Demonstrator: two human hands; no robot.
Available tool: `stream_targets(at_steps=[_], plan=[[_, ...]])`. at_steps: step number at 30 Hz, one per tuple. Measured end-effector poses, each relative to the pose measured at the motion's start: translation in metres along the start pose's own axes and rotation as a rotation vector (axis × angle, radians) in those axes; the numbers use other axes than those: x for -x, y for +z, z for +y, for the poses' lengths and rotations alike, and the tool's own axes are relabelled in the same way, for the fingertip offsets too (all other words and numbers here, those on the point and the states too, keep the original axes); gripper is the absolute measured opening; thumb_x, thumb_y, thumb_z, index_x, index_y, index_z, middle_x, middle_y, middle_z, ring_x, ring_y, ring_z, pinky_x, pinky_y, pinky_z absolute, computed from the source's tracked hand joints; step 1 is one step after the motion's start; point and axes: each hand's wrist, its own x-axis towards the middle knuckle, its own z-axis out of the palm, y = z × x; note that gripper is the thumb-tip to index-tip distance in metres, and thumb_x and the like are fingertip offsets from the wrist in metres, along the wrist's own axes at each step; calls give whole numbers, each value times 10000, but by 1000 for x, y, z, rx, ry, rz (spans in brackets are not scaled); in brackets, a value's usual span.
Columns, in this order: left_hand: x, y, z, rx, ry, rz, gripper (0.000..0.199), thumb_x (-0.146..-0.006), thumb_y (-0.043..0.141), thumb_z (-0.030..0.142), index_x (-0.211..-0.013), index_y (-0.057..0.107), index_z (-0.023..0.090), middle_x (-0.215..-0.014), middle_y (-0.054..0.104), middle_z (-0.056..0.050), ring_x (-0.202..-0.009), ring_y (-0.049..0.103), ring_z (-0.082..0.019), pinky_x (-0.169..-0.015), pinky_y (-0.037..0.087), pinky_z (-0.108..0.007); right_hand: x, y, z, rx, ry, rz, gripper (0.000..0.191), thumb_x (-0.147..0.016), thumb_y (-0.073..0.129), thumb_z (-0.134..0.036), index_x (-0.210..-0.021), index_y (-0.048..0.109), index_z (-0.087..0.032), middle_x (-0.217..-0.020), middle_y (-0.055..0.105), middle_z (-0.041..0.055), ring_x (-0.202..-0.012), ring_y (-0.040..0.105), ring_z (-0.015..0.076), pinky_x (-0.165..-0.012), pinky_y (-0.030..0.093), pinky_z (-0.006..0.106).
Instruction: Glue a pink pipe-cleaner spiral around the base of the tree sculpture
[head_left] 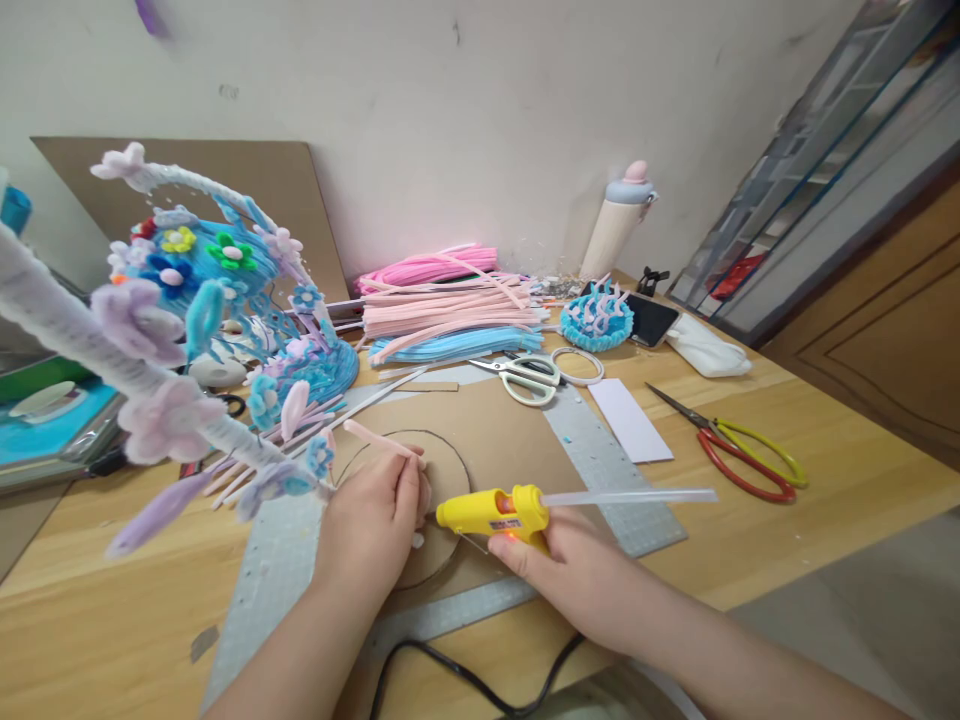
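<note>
My right hand (577, 570) grips a yellow hot glue gun (495, 512), its nozzle pointing left and a clear glue stick (637, 496) jutting from its back. Closed over a pale pink pipe cleaner (379, 438), my left hand (382, 510) is just left of the nozzle. Whether the nozzle touches the pipe cleaner is hidden by the fingers. Beneath both hands lies a cardboard sheet (517, 430) with a drawn circle (466, 470). A small whitish bit (418, 540) shows below my left fingers. The cardboard rests on a grey cutting mat (630, 520).
To the left stands a white wrapped arch (97, 350) with fuzzy flowers and a blue base (337, 365). Behind are bundles of pink pipe cleaners (442, 310). White-handled scissors (529, 380), red-and-yellow scissors (742, 460) and a bottle (615, 225) lie or stand farther back and right. A black cord (450, 655) runs in front.
</note>
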Motion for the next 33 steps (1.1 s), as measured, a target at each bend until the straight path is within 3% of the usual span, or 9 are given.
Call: stream_targets(at_steps=[14, 22, 33], plan=[[0, -1, 1, -5, -1, 12, 327, -931, 334, 386, -923, 630, 249, -864, 690, -7, -882, 620, -217, -728, 439, -332, 3, 4, -4, -29, -38, -25, 311, -915, 474, -405, -1126, 660, -274, -1036, 704, 21, -969, 622, 229, -830, 444, 318], [0, 0, 1, -14, -10, 8, 321, -927, 342, 380, -941, 636, 252, -916, 698, -11, -892, 624, -221, -718, 437, -329, 6, 11, -3, -52, -34, -32, 262, -916, 478, -388, -1074, 664, -291, -957, 710, -4, -897, 636, 202, -785, 450, 287], [0, 0, 0, -7, 6, 10, 326, -931, 339, 382, -958, 634, 245, -964, 701, -17, -927, 622, -219, -749, 442, -335, 5, 9, -2, 0, -31, 6, 251, -911, 475, -379, -1008, 680, -271, -942, 716, 17, -875, 648, 213, -765, 459, 289]])
